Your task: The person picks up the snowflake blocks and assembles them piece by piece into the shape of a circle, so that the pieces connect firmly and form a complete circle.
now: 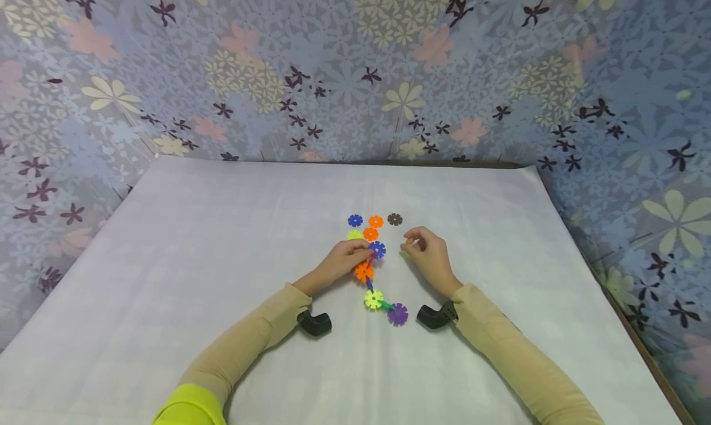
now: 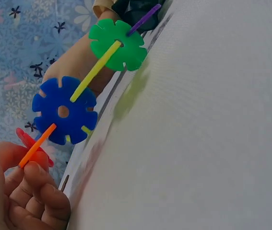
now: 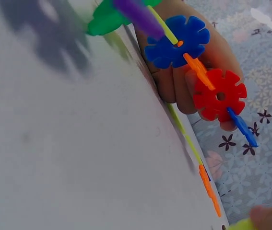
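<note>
A chain of slotted plastic discs joined at their notches hangs from my left hand (image 1: 343, 258). Its thumb and fingers pinch the red disc (image 3: 218, 101) near the chain's far end. A blue disc (image 1: 378, 250) sticks out beyond the red one. Toward me follow an orange disc (image 1: 363, 272), another blue disc (image 2: 65, 110), a yellow disc (image 1: 374, 299), a green disc (image 2: 119, 45) and a purple disc (image 1: 397, 314). Right of the chain, apart from it, my right hand (image 1: 430, 256) pinches a small yellow-green disc (image 3: 241, 225), mostly hidden by the fingers.
Beyond the hands lie loose discs: a blue one (image 1: 355, 220), two orange ones (image 1: 376, 221), a dark brown one (image 1: 395, 219) and a yellow one (image 1: 354, 234). A white cloth (image 1: 250, 215) covers the table. A black device (image 1: 314, 324) sits at each wrist. Flowered wallpaper rises behind.
</note>
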A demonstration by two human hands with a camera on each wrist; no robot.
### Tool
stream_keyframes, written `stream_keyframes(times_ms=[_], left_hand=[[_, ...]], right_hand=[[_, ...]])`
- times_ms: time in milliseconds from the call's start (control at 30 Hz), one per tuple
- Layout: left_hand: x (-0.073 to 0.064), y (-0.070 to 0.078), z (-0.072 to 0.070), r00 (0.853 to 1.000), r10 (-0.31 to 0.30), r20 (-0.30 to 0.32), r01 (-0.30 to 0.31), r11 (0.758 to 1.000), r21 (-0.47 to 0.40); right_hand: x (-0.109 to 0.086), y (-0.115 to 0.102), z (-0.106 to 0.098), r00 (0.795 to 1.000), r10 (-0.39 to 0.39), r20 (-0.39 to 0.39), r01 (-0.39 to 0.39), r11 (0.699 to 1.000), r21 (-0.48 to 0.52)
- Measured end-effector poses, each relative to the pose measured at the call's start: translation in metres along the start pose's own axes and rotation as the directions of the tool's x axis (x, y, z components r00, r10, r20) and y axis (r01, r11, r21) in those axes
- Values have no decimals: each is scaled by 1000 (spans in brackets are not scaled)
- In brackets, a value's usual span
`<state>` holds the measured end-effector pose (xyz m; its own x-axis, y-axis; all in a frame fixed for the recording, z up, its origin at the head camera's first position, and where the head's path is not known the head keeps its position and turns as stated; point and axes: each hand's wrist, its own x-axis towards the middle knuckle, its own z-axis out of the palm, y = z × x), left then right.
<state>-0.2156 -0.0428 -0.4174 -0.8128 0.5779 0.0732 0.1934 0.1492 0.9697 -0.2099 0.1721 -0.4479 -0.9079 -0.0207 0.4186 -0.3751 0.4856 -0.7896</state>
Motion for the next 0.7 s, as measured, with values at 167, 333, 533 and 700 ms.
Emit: stream_keyframes(times_ms=[167,333,533,700], left_hand=[[0,1,1,1000,-3,5,3,1000,7],[-1,2,2,1000,1,17,-1,1000,4],[-1,1,1,999,40,36,-39,999,-6],[0,0,0,998,42,56,-40,999,-27]], right_hand=[[-2,-20,-3,999,34,40,-39,992,119],[-3,-32,-6,984,87,154,-119,970,213],[-3,-31,-6,973,-32,227,-30,964,264],[-3,-32,-6,974,-45,222,-16,964,267]])
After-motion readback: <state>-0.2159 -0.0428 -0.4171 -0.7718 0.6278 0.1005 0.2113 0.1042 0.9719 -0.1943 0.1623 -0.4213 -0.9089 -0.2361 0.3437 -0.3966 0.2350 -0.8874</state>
